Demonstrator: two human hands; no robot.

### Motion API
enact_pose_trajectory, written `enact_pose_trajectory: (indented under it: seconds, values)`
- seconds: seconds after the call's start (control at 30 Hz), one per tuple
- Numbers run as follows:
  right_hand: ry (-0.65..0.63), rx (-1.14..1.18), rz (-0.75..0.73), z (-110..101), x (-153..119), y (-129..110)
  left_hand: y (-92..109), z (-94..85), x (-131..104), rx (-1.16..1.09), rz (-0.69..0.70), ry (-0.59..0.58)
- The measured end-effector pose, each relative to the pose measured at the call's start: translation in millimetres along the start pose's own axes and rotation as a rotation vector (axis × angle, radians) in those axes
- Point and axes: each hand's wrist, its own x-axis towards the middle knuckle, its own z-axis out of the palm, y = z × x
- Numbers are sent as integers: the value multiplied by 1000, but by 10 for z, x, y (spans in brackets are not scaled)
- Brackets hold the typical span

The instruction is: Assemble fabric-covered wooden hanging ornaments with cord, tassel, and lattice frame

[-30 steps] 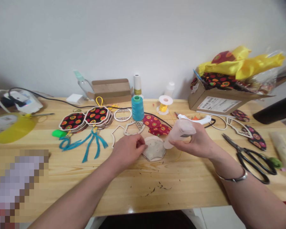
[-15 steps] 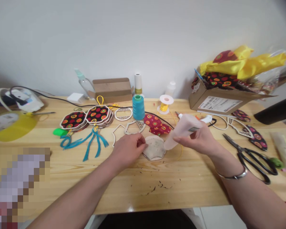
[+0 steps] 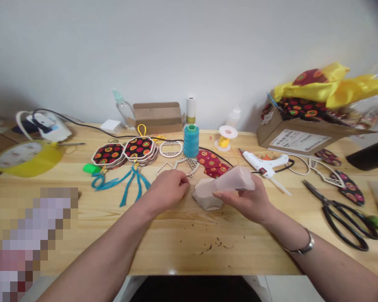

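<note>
A translucent squeeze bottle point(image 3: 234, 178) lies tilted in my right hand point(image 3: 250, 199), its narrow end pointing down to the left over a pale, scallop-edged piece point(image 3: 206, 200). That piece lies flat on the table, partly hidden by the bottle. My left hand point(image 3: 168, 188) rests just left of it, apart from it, fingers curled together with nothing visible in them. Behind my left fingers is a wooden lattice frame point(image 3: 193, 166). Dark red patterned fabric pieces point(image 3: 211, 161) lie behind the bottle.
A teal thread cone point(image 3: 191, 142) and a yellow cord spool point(image 3: 223, 142) stand at the back. At right are a white glue gun point(image 3: 264, 163), black scissors point(image 3: 340, 216) and a cardboard box point(image 3: 271, 134) of fabric. Tasselled patterned ornaments point(image 3: 140, 149) and yellow tape point(image 3: 28, 161) lie at left.
My right hand has brought the bottle left, over the pale piece. My left hand has come off that piece's edge. The view has shifted, with most things appearing further right.
</note>
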Motion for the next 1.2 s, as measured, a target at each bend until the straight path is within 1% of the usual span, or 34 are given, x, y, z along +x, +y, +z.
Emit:
enact_pose_trajectory:
  seconds: [0.13,0.23,0.37,0.5,0.67,0.83,0.93,1.1,1.2]
  values:
    - [-17,-58,-61,37,10,19,0,16,0,-16,22,-45]
    - [-35,-66,-88,55,19,13,-7,24,6,-17,26,-55]
    - [-43,-65,-55,65,17,-3,-13,37,9,-22,29,-61]
    - [-70,-37,-54,57,5,19,-8,46,4,-37,42,-74]
    - [-48,-28,-33,53,1,65,-8,50,10,-45,40,-78]
    - [-69,-24,-27,54,11,53,-4,57,12,-57,44,-86]
    - [-47,-15,-15,24,19,48,-3,56,9,-67,45,-89]
    - [4,20,80,-49,44,62,-6,52,9,-89,38,-106]
    - [-33,57,103,-76,55,69,-9,57,11,-103,38,-119]
